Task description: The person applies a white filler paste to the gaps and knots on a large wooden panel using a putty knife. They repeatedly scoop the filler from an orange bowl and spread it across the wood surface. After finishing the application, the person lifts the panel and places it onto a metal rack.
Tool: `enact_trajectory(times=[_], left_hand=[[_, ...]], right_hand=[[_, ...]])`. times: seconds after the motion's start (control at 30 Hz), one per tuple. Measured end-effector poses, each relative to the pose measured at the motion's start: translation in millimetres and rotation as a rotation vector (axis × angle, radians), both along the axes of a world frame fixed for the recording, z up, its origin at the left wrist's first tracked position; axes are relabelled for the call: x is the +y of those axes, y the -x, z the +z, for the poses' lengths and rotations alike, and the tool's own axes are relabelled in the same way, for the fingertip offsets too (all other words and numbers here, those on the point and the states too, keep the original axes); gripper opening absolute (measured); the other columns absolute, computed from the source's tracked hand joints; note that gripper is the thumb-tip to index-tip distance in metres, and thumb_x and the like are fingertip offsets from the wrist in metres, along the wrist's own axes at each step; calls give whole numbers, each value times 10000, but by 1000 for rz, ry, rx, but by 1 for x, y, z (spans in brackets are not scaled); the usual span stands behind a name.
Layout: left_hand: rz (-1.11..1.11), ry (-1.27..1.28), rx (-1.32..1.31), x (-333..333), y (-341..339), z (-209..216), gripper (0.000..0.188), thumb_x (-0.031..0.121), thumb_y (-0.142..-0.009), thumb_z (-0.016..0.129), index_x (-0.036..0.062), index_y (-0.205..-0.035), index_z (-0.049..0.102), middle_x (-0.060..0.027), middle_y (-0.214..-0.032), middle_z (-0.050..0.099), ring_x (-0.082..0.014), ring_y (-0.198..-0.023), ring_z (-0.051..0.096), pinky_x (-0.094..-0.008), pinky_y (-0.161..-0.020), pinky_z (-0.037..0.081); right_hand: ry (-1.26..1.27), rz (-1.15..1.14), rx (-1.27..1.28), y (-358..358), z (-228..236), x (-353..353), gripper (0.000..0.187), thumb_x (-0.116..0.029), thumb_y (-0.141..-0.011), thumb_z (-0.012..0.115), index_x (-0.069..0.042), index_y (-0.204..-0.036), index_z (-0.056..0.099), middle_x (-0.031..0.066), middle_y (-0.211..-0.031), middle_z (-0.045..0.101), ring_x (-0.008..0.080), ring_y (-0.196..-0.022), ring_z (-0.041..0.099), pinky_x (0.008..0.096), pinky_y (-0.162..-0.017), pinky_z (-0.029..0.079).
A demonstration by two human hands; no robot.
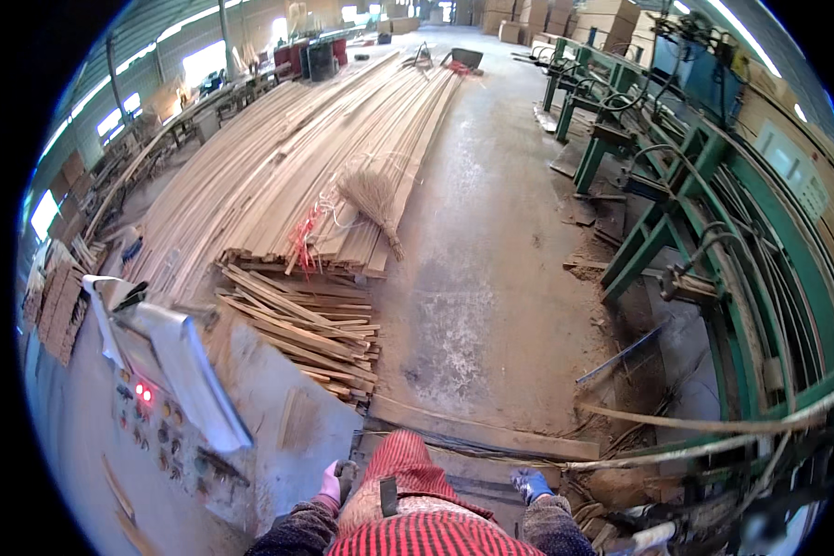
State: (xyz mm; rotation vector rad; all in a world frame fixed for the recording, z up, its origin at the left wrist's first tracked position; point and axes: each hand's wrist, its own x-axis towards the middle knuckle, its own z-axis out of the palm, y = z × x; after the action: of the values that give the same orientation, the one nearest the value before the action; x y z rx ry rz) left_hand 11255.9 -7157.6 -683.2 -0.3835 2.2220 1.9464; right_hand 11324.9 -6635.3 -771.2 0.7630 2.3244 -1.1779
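My left hand [335, 481], in a pink and grey glove, is low in the head view, right beside the edge of a metal table [320, 435]. Its fingers are too small and dark to read. On the other side of my red striped clothing [417, 528], my right hand [532, 484] wears a blue glove and hangs near a wooden board across the floor. No held thing shows at it, but how its fingers are bent is unclear. Ahead on the left lies a long stack of wooden strips [278, 167], with a straw broom [369, 196] resting on it.
Shorter loose sticks [296, 324] lie between stack and table. A control panel [162, 431] with red lights stands at left. Green machinery [676, 222] lines the right side. A board [491, 434] and cables cross the floor before me; a long pole [704, 451] juts in from the right.
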Motion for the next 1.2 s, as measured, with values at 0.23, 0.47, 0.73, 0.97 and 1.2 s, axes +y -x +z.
enact_trajectory(times=[0.23,0.47,0.73,0.97,1.2], left_hand=[[245,86,-179,-33,190,-107,128,173,-875,632,49,-843,642,-35,-716,640,-118,-647,580,-304,-599,496],[264,-61,-8,-6,612,-37,39,85,-891,621,75,-855,632,-6,-720,588,-133,-605,551,-313,-530,476],[130,-607,-77,136,1064,22,153,61,-928,507,47,-973,652,16,-813,612,-90,-736,546,-237,-667,452],[416,-625,-132,203,1146,-51,302,285,-969,463,94,-937,695,-28,-841,665,-118,-718,612,-281,-640,499],[865,-438,-198,253,1204,-58,288,336,-919,524,93,-839,657,-50,-777,630,-228,-749,567,-361,-764,496]], right_hand=[[-357,466,-44,223,-19,45,261,-323,-906,607,-96,-926,736,167,-960,716,284,-920,691,416,-808,533],[-135,52,-263,424,28,46,246,-252,-926,481,-168,-822,688,79,-834,705,273,-736,677,412,-615,502],[15,-157,-141,828,64,117,208,-280,-914,529,-147,-896,687,80,-894,704,261,-796,669,406,-682,501],[-54,23,-131,1184,62,248,219,-305,-903,571,-128,-961,687,81,-948,704,250,-849,662,401,-741,499],[-93,55,65,1544,114,355,267,-329,-893,612,-109,-1025,686,82,-1001,704,240,-901,654,396,-799,498]])
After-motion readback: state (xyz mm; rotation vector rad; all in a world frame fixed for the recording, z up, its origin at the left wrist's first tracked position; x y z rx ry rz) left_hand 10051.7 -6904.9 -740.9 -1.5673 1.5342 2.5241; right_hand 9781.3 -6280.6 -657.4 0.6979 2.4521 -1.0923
